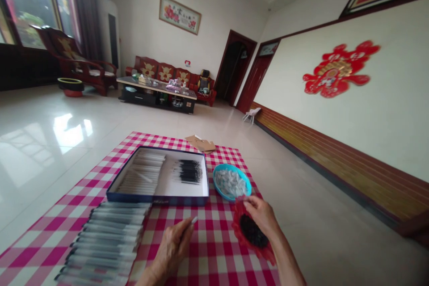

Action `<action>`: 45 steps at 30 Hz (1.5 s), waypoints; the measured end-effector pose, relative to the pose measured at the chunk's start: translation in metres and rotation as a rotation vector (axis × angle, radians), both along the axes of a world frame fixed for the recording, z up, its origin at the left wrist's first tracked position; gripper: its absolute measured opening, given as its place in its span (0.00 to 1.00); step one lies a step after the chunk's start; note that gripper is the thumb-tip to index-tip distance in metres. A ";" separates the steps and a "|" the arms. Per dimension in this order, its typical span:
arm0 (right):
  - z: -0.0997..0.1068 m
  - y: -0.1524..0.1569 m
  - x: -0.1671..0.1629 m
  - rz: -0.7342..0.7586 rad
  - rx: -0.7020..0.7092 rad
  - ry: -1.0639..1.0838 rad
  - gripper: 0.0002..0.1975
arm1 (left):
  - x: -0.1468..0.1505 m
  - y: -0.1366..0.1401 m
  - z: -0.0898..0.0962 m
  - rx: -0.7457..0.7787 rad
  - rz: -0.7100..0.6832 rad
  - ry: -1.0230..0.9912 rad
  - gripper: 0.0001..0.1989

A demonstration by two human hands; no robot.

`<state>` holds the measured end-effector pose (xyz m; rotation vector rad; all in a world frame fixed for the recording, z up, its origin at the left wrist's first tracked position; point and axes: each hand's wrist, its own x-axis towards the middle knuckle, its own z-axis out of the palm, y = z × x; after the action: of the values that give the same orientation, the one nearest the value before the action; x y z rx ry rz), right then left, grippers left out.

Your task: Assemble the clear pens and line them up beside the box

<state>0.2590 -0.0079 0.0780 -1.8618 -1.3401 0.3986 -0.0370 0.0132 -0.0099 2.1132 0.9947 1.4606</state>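
My left hand [176,243] is closed around a slim pen barrel, and only its pale end [195,220] pokes out past the fingers. Over the red flower-shaped bowl [238,228], which holds many small black pieces [251,231], my right hand [260,215] has its thumb and fingers pinched together near the far rim. Whatever lies between those fingertips is hidden. Just beyond is a turquoise bowl [248,184] of small clear-grey plastic pieces [229,182]. Capped translucent pens [103,237] lie in a row left of my left hand.
A shallow blue-edged box [157,199] holds whitish barrels [142,172] and thin black refills [190,171]. Brown cardboard [201,144] lies at the far edge of the checked tablecloth [208,250]. Across the floor are a coffee table [157,91] and wooden sofa [154,65].
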 end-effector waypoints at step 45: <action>-0.042 -0.014 -0.137 0.273 0.117 0.460 0.14 | 0.002 -0.006 0.005 -0.143 -0.132 0.150 0.10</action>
<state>0.1219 -0.0221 0.0357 -1.3828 -1.2622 0.8168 -0.0351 0.0069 -0.0049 2.1642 0.9619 1.1481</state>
